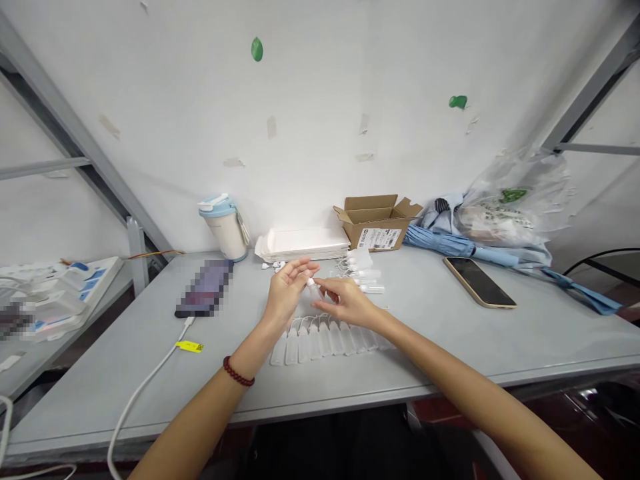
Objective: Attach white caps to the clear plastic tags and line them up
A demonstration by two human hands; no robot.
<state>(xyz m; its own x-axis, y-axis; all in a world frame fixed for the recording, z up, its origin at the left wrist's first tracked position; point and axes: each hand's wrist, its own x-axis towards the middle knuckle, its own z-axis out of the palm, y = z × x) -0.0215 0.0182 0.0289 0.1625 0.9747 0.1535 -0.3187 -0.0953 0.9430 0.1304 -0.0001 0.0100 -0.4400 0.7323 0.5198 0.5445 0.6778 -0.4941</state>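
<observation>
Between my two hands is a small clear plastic tube with a white cap (315, 289). My left hand (287, 288) pinches it near the capped end, its other fingers curled loosely. The thumb and fingertips of my right hand (351, 301) close on the clear body from the other side. Just below my hands lies a row of several flat translucent tubes (315, 343) with thin loops at their tops, side by side. More small clear tubes with white caps and loops (367, 275) lie behind my right hand. My fingers partly hide the held tube.
Against the wall stand a lidded cup (225, 230), a stack of white packets (305, 244) and an open cardboard box (379, 235). A blue folded umbrella (440, 240) and plastic bag (520, 207) lie right. Phones lie left (206, 288), on a white cable (150, 381), and right (480, 283).
</observation>
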